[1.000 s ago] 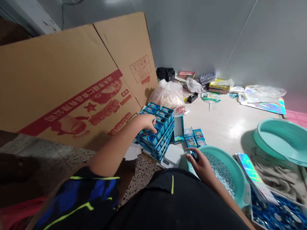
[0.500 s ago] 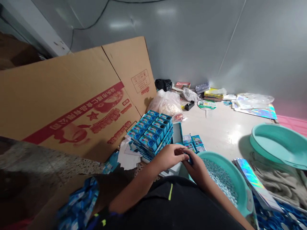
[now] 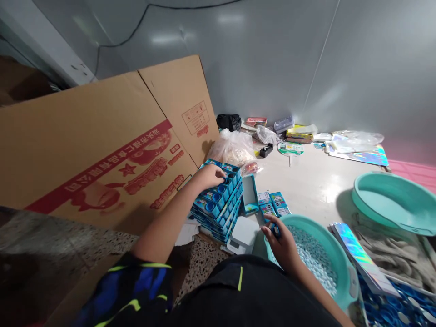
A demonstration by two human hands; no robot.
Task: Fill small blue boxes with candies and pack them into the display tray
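My left hand (image 3: 211,176) is at the top of a tall stack of blue boxes (image 3: 209,206) with round dark-blue openings. Its fingers curl down among the boxes, and whatever they hold is hidden. My right hand (image 3: 283,240) is over the near-left rim of a teal basin (image 3: 348,272) full of small pale pellets (image 3: 315,254). A small dark-blue piece (image 3: 276,230) sits between its fingers, partly covered. Left of that hand lies a white scale (image 3: 244,234). Behind it are an open blue tray (image 3: 250,193) and several small blue cartons (image 3: 278,200).
A large cardboard sheet (image 3: 102,136) leans at the left. Bags (image 3: 235,147) and a hand fan (image 3: 290,149) lie toward the wall. To the right are another teal basin (image 3: 391,200), shiny strips (image 3: 363,259), grey cloth (image 3: 395,259) and many blue caps (image 3: 391,309).
My hands have parted. The left one has moved up and left onto the box stack, while the right one stays by the basin with the blue piece. The scale is now uncovered.
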